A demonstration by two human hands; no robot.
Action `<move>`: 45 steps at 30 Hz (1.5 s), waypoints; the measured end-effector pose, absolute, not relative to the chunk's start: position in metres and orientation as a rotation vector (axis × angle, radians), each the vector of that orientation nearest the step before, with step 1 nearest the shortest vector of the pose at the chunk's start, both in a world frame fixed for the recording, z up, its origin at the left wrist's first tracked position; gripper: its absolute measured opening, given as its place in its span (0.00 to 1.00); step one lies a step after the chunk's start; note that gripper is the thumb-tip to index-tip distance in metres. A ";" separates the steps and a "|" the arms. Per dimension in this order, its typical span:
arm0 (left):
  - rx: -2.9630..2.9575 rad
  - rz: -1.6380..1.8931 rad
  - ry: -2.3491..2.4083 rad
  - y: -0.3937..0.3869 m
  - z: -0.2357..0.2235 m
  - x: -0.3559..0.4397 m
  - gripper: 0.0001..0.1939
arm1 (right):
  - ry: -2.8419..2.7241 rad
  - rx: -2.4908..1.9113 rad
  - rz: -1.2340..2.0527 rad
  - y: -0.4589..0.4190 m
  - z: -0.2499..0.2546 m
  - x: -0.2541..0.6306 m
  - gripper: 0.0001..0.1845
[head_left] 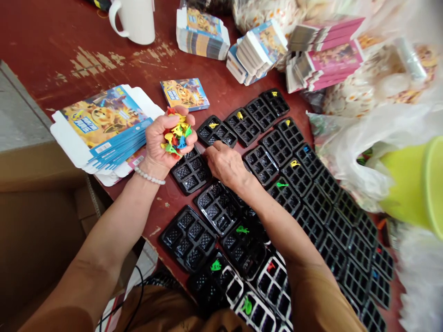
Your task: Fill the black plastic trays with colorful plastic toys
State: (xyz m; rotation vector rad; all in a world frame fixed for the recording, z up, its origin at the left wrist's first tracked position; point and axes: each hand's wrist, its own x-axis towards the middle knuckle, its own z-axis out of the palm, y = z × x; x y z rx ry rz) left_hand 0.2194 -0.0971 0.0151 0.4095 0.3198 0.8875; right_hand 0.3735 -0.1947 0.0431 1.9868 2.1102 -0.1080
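My left hand (162,145) is cupped around a handful of small coloured plastic toy figures (176,133), held above the table. My right hand (224,161) rests palm down among black plastic compartment trays (218,205), its fingertips pressed together at the edge of one tray (217,131); whether they pinch anything is hidden. Several trays hold a single yellow, green, red or blue figure, such as a green one (282,185) and a yellow one (295,163).
Flattened blue printed cartons (104,124) lie left on the dark red table (62,50). A small printed box (185,93), a white mug (133,18), stacks of blue (202,34) and pink cartons (328,57), plastic bags (374,133) and a lime-green container (415,184) surround the trays.
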 end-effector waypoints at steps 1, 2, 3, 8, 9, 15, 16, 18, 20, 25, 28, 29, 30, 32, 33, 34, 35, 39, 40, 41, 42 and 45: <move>0.413 0.891 0.318 -0.097 0.015 0.219 0.04 | 2.111 1.987 -0.110 -0.195 0.043 0.373 0.17; 0.415 0.894 0.314 -0.097 0.016 0.218 0.04 | 2.115 1.987 -0.114 -0.195 0.043 0.373 0.17; 0.418 0.897 0.308 -0.097 0.016 0.218 0.03 | 2.123 1.985 -0.122 -0.196 0.043 0.373 0.17; 0.452 0.889 0.280 -0.097 0.016 0.215 0.00 | 2.184 1.959 -0.194 -0.202 0.042 0.375 0.18; 0.458 0.887 0.285 -0.097 0.016 0.215 0.00 | 2.196 1.950 -0.211 -0.203 0.042 0.375 0.18; 0.464 0.890 0.343 -0.095 0.013 0.216 0.05 | 2.247 2.078 -0.190 -0.210 0.039 0.383 0.16; 0.467 0.884 0.345 -0.095 0.012 0.217 0.05 | 2.312 2.130 -0.190 -0.209 0.038 0.383 0.14; 0.474 0.867 0.348 -0.093 0.008 0.218 0.05 | 2.492 2.191 -0.191 -0.203 0.035 0.380 0.12; 0.476 0.864 0.346 -0.092 0.005 0.219 0.05 | 2.640 2.151 -0.214 -0.195 0.029 0.375 0.12; 0.462 0.898 0.368 -0.094 0.004 0.220 0.05 | 2.700 2.140 -0.325 -0.190 0.026 0.366 0.10; 0.466 0.925 0.340 -0.097 0.006 0.224 0.03 | 2.760 2.274 -0.287 -0.201 0.038 0.363 0.09; 0.470 0.943 0.329 -0.098 0.006 0.226 0.03 | 2.794 2.264 -0.278 -0.205 0.043 0.360 0.09; 0.476 0.962 0.326 -0.099 0.006 0.228 0.04 | 2.821 2.228 -0.274 -0.208 0.047 0.356 0.10; 0.491 1.002 0.350 -0.101 0.005 0.232 0.04 | 2.825 2.157 -0.251 -0.210 0.052 0.347 0.11; 0.500 1.015 0.373 -0.101 0.005 0.234 0.04 | 2.801 2.150 -0.221 -0.209 0.052 0.342 0.12; 0.507 1.023 0.399 -0.102 0.005 0.235 0.04 | 2.775 2.153 -0.187 -0.208 0.051 0.338 0.13; 0.510 1.029 0.422 -0.102 0.005 0.236 0.03 | 2.760 2.154 -0.156 -0.206 0.050 0.335 0.14; 0.471 1.026 0.477 -0.102 0.006 0.234 0.04 | 2.937 2.082 -0.147 -0.203 0.048 0.333 0.17; 0.456 1.020 0.473 -0.102 0.006 0.233 0.04 | 3.012 2.086 -0.159 -0.203 0.049 0.335 0.17; 0.442 1.005 0.462 -0.102 0.007 0.232 0.04 | 3.077 2.119 -0.170 -0.203 0.051 0.339 0.16; 0.434 0.983 0.443 -0.102 0.007 0.231 0.04 | 3.121 2.186 -0.176 -0.202 0.054 0.345 0.15; 0.436 0.894 0.369 -0.102 0.008 0.227 0.05 | 3.046 2.556 -0.150 -0.188 0.060 0.382 0.13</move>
